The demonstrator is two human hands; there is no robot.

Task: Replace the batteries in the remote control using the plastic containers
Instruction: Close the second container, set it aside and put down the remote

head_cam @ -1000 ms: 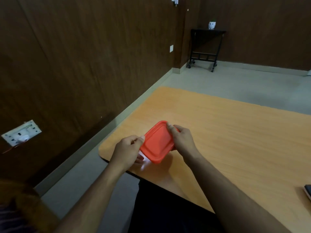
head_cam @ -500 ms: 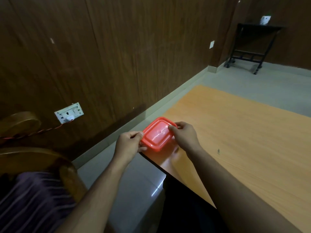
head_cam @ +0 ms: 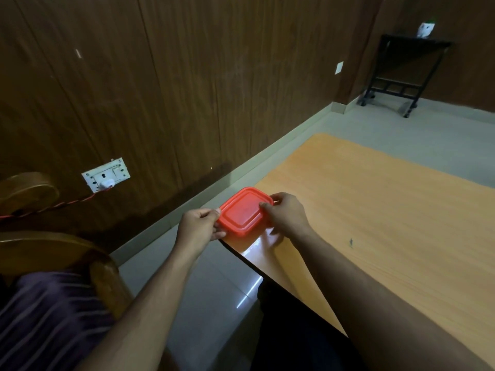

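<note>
While both hands pinch the red lid, fingers hide whatever container lies beneath.

Both bare forearms are reaching forward toward twelve o'clock, converging. The left hand is pinching at its three o'clock side, thumb on top, fingers curled beneath. The right hand is gripping at its nine o'clock side, thumb pressing on top, fingers wrapping around the far edge.
</note>
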